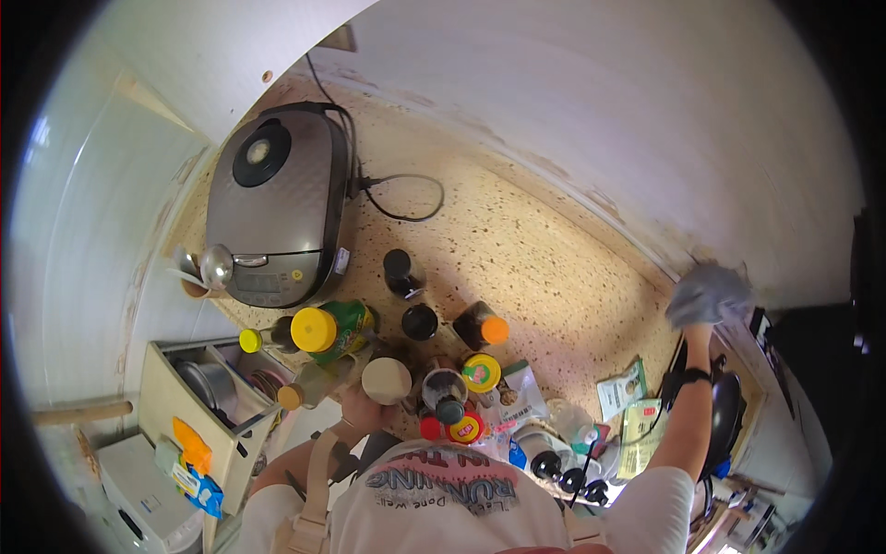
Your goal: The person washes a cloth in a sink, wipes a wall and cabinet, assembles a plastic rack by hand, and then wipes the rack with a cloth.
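Observation:
My right hand (707, 312) reaches far right with a grey cloth (706, 294) over its fingers, pressed where the wall meets the counter. The cloth hides most of that hand. Close to my body, my left hand (362, 408) is beside a jar with a beige lid (387, 380). Its fingers are mostly hidden by the jar, so I cannot tell whether they grip it. Around it stand a bottle with an orange-tan cap (291, 397), a green container with a yellow lid (315, 330), and a clear jar with a dark cap (450, 410).
A grey rice cooker (277, 203) with a black cord (406, 218) occupies the far left of the speckled counter (544, 268). Dark bottles (399, 268), an orange-capped jar (495, 330) and packets (620, 390) stand nearer. Dark pans (729, 406) lie beyond my right forearm; an open drawer (198, 406) is at left.

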`<move>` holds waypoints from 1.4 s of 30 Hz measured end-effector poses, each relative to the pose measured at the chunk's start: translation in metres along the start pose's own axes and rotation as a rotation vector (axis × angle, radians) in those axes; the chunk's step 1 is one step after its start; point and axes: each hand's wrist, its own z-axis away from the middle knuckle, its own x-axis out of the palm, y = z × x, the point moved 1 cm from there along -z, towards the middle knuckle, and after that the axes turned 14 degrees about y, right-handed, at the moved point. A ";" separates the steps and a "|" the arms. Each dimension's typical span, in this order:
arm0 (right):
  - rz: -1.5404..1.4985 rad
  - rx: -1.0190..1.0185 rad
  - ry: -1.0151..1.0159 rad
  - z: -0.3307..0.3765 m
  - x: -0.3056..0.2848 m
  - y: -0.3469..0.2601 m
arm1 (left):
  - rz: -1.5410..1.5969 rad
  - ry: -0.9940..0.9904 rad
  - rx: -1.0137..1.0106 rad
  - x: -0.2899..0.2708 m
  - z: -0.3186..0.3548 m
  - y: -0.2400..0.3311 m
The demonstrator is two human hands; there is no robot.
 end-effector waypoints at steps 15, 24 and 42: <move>0.897 -0.807 -0.117 0.034 0.124 -0.186 | 0.062 -0.295 -0.092 0.064 0.064 -0.044; -0.397 -0.921 -0.344 -0.027 0.121 -0.360 | 0.914 -0.221 -1.147 0.125 0.123 -0.071; -0.276 -0.482 -0.603 0.042 0.069 -0.138 | 0.145 -0.572 -0.216 0.103 0.128 -0.087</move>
